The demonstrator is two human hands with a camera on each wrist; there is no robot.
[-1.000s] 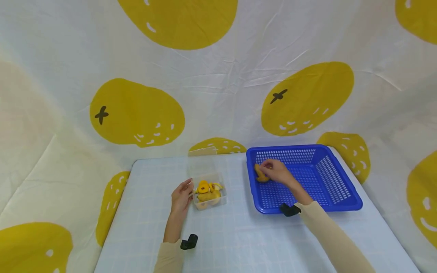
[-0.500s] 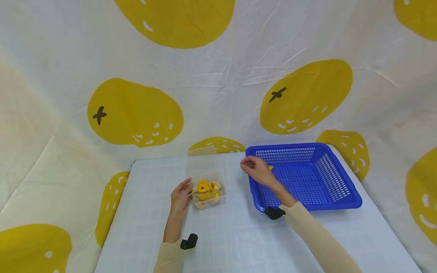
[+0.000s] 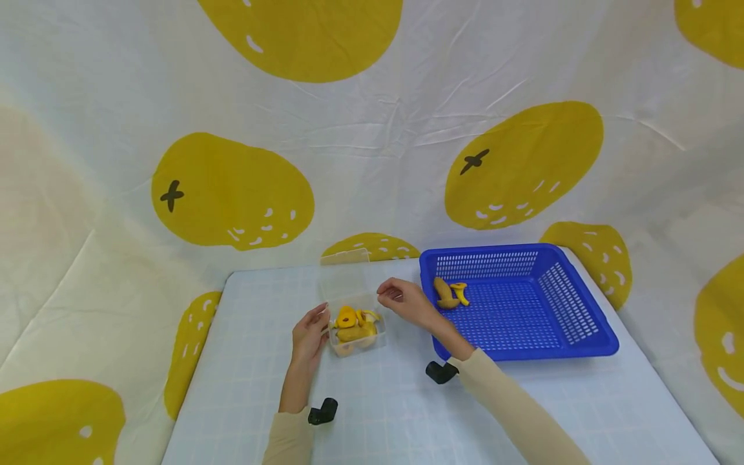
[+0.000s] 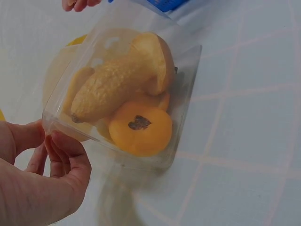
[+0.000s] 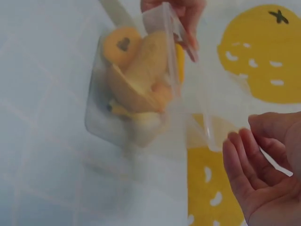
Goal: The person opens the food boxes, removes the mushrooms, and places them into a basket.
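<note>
A clear plastic box stands on the table with its lid raised at the back. Inside lie several yellow and tan mushroom-shaped pieces. One is a large tan mushroom with a bumpy stem; another is a round orange piece with a dark spot. At the box's left side, my left hand pinches the rim between thumb and fingers. Just past the right back corner of the box hovers my right hand, its fingers loosely bent and holding nothing.
To the right sits a blue plastic basket with slotted walls. A tan mushroom-shaped piece and a thin yellow one lie at its left end. Behind the table hangs a white cloth printed with yellow fruit.
My right hand has left the mushroom-shaped pieces in the basket and moved left, over the basket's rim, to the box. My left hand has stayed at the box.
</note>
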